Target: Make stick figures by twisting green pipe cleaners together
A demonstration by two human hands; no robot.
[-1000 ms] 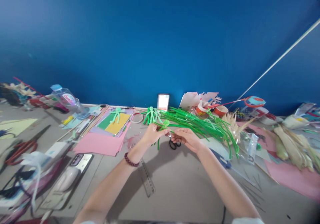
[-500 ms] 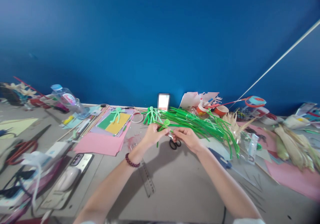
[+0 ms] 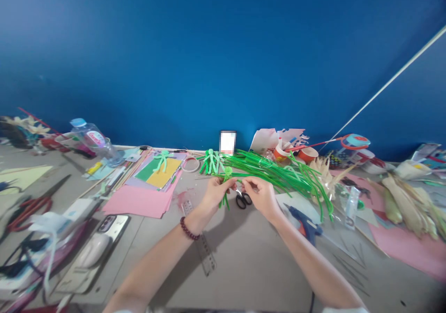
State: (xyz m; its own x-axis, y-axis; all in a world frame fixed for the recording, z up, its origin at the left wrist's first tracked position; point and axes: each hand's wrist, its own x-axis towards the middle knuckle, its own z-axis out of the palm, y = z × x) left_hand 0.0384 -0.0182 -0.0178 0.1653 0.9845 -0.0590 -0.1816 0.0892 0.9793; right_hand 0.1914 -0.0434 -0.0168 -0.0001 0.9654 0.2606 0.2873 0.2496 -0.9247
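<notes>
Over the middle of the table my left hand (image 3: pixel 216 194) pinches a small green pipe-cleaner figure (image 3: pixel 227 172). Its looped head stands above my fingers and its legs hang below them. Close to its right, my right hand (image 3: pixel 261 196) has thumb and forefinger pressed together at the tip of the figure's outstretched green arm. Black-handled scissors (image 3: pixel 244 200) lie on the table just behind and between my hands. Several similar pipe-cleaner figures (image 3: pixel 211 161) are grouped near the wall, and a light green figure (image 3: pixel 162 158) rests on coloured sheets.
A heap of green pipe cleaners (image 3: pixel 268 168) spreads behind my right hand. On the right are a blue glue gun (image 3: pixel 308 227) and corn husks (image 3: pixel 406 201). A clear ruler (image 3: pixel 206 255), pink paper (image 3: pixel 141 202), a phone (image 3: pixel 78 276) and a bottle (image 3: pixel 94 138) lie leftward.
My left hand has turned the figure more upright, so its legs now show below. My right hand has shifted slightly right, away from my left, uncovering more of the scissors.
</notes>
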